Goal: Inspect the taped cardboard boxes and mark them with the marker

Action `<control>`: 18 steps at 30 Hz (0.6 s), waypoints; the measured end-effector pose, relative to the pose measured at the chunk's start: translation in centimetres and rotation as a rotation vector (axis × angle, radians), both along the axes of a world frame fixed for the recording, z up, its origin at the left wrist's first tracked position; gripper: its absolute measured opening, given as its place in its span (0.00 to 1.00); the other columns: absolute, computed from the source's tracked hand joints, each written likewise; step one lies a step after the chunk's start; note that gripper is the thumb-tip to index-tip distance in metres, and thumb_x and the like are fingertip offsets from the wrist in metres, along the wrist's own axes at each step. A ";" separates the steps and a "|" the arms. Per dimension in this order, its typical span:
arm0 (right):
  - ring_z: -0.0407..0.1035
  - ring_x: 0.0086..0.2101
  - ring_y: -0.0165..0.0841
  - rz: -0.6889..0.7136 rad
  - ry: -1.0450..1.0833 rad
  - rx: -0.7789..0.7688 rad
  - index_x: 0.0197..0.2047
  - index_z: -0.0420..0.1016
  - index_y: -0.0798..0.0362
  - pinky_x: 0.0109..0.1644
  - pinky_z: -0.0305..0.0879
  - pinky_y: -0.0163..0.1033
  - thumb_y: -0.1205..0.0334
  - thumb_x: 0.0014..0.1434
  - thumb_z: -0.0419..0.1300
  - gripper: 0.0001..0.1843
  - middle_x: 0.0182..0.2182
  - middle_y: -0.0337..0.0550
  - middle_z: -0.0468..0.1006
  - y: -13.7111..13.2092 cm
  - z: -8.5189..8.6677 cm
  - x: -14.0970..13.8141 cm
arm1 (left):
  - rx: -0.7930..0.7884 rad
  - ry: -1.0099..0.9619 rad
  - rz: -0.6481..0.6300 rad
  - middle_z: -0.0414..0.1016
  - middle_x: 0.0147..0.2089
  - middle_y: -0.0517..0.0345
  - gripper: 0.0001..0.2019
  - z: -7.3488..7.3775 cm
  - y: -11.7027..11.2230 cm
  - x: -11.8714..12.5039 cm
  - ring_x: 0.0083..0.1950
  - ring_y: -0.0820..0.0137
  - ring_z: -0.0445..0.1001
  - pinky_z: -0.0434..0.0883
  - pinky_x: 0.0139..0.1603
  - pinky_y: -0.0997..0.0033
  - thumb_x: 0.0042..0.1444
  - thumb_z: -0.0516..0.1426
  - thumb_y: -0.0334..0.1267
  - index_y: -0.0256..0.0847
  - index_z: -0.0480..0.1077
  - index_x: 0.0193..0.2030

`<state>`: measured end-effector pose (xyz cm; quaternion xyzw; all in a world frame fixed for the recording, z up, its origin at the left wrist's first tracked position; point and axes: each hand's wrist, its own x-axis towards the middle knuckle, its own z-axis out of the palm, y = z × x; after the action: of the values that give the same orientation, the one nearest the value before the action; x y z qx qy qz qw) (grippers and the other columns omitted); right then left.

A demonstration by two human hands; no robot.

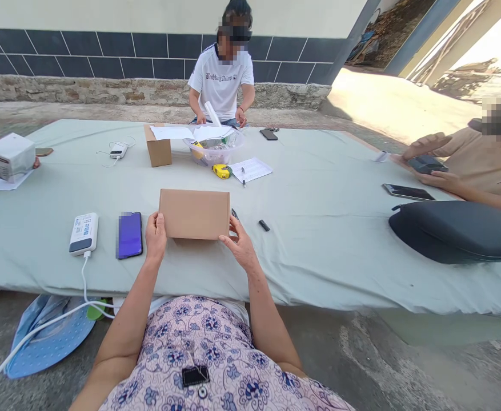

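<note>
A plain brown cardboard box (pixel 195 214) is held between my two hands at the near side of the table. My left hand (pixel 156 237) grips its left edge, thumb on the front corner. On the right edge, my right hand (pixel 240 244) has its thumb at the lower corner and fingers along the side. The box looks closed, and its underside is hidden. Just past my right fingers lies a dark pen (pixel 235 214), partly covered. A small black cap-like piece (pixel 264 225) rests further right. Left of my left hand is a phone (pixel 129 235) with a purple screen.
A white power bank (pixel 83 234) with a cable lies at left. Beyond the box are a yellow tape measure (pixel 221 171), paper (pixel 252 171), a filled plastic basin (pixel 216 155) and another carton (pixel 159 149). A black case (pixel 456 231) sits right. Other people sit around the table.
</note>
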<state>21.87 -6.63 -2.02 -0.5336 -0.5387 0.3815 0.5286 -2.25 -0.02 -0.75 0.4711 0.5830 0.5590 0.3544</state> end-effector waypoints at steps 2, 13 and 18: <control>0.68 0.59 0.41 -0.039 0.016 0.006 0.70 0.61 0.46 0.53 0.73 0.44 0.49 0.56 0.63 0.40 0.68 0.48 0.66 0.1 0.0 -0.3 | 0.007 0.082 -0.010 0.74 0.58 0.47 0.20 0.5 -0.6 0.2 0.57 0.61 0.73 0.69 0.58 0.60 0.65 0.53 0.48 0.42 0.67 0.59; 0.63 0.64 0.47 -0.347 -0.326 -0.006 0.71 0.56 0.52 0.65 0.66 0.54 0.41 0.57 0.60 0.45 0.67 0.56 0.65 -0.2 0.7 -1.9 | 0.087 0.580 -0.123 0.63 0.66 0.39 0.36 1.8 -3.3 3.3 0.70 0.52 0.61 0.68 0.67 0.47 0.57 0.63 0.46 0.41 0.58 0.70; 0.58 0.65 0.54 -0.390 -0.520 -0.016 0.74 0.50 0.54 0.68 0.58 0.61 0.31 0.52 0.63 0.56 0.66 0.62 0.63 0.3 0.9 -3.4 | -0.003 0.781 -0.063 0.62 0.65 0.36 0.43 2.5 -4.1 4.3 0.65 0.46 0.68 0.76 0.54 0.48 0.50 0.67 0.56 0.43 0.60 0.70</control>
<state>18.45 -6.33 -1.12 -0.7104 -0.5404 0.1282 0.4322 2.01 -4.07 1.70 0.6656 0.6600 0.3258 0.1235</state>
